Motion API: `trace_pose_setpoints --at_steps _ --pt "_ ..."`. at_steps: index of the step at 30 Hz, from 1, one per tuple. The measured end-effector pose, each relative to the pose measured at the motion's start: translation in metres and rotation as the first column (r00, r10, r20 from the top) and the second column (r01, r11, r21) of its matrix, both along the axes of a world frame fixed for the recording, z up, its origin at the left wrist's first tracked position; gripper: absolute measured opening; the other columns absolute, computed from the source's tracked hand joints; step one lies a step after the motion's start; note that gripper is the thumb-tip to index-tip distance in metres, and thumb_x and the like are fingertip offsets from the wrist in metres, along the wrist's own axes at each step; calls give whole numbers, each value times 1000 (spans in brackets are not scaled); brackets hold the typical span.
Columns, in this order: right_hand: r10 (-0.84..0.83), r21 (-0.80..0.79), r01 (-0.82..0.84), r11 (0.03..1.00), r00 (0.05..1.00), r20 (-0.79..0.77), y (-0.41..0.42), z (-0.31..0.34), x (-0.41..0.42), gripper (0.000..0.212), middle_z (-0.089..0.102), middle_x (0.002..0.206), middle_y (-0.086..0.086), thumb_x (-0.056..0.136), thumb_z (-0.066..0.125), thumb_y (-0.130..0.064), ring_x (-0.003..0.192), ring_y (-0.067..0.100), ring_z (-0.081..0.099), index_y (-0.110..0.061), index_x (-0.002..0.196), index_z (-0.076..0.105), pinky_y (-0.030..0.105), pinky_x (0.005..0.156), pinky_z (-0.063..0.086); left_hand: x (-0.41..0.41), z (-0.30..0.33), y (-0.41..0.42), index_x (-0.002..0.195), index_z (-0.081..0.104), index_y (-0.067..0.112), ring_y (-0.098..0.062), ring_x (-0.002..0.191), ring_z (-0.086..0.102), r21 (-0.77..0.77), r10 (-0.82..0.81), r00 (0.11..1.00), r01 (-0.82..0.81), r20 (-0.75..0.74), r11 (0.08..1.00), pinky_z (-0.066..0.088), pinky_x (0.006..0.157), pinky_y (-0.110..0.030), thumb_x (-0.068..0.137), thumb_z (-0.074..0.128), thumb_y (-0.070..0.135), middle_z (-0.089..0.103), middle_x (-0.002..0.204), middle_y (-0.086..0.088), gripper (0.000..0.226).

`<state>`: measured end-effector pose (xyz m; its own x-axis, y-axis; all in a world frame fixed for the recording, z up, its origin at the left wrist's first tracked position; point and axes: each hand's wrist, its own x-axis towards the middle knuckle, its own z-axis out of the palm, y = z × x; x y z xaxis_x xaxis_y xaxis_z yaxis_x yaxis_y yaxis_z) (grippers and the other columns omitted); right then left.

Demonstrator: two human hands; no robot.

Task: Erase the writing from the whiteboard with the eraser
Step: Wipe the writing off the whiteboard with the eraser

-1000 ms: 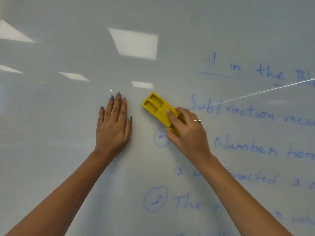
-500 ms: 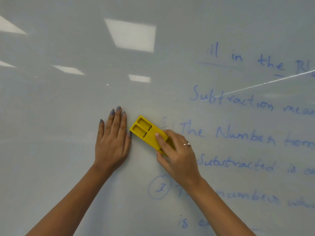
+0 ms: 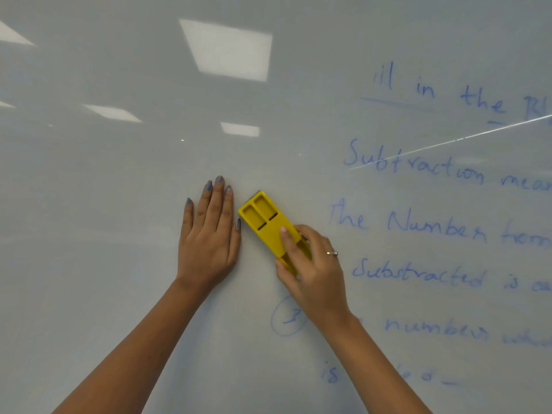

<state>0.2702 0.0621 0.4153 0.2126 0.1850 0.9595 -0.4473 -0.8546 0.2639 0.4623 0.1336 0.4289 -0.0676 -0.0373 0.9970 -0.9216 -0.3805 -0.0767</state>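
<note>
2 hands meet the whiteboard (image 3: 119,204): left hand (image 3: 209,246) flat, fingers together; right hand (image 3: 313,273) pinches the yellow eraser (image 3: 265,225) just beside the left thumb; blue writing (image 3: 436,228) beyond the right knuckles.

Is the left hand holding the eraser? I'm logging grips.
No, the left hand lies flat on the whiteboard; the right hand grips the eraser.

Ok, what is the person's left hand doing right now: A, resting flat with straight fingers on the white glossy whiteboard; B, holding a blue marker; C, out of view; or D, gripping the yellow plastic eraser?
A: the left hand lies flat, fingers straight, on the white glossy whiteboard, while the right hand grips the yellow plastic eraser beside it.
</note>
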Motion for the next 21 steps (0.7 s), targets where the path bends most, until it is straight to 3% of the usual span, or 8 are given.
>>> trace_pose_setpoints --at_steps 2,8,11,17,21 --pt "-17 -5 17 1000 1000 16 -6 -4 -11 43 62 115 19 81 68 -18 90 35 61 -8 122 64 43 77 54 0 0 0 154 26 4 -27 151 18 6 -6 1000 6 -2 1000 17 121 -49 104 30 27 21 162 -13 55" --pt "-38 180 -14 984 959 280 -16 45 -24 50 59 114 22 78 77 -13 93 38 58 -4 124 61 48 76 54 1 -1 0 154 24 4 -26 152 15 16 -34 999 34 -10 999 15 122 -50 104 27 27 19 163 -13 56" --pt "-10 152 -28 988 969 245 -5 47 -7 49 58 114 23 80 75 -16 94 39 58 -4 125 61 47 77 54 1 -1 1 154 26 4 -27 151 17 16 -41 999 41 -5 999 15 122 -49 104 28 27 21 162 -13 55" --pt "-2 38 0 999 999 35 3 -18 4 44 62 115 19 80 71 -19 93 34 60 -7 122 64 42 78 54 0 0 2 152 31 3 -29 150 22 -3 -48 999 48 13 999 19 120 -50 104 31 26 25 160 -15 53" --pt "-28 81 21 996 996 81 -10 -27 -20 45 61 115 21 79 71 -15 95 35 60 -5 123 63 43 80 55 0 0 3 151 31 2 -30 149 22 -4 -50 999 50 18 999 19 120 -51 104 32 24 25 160 -16 53"
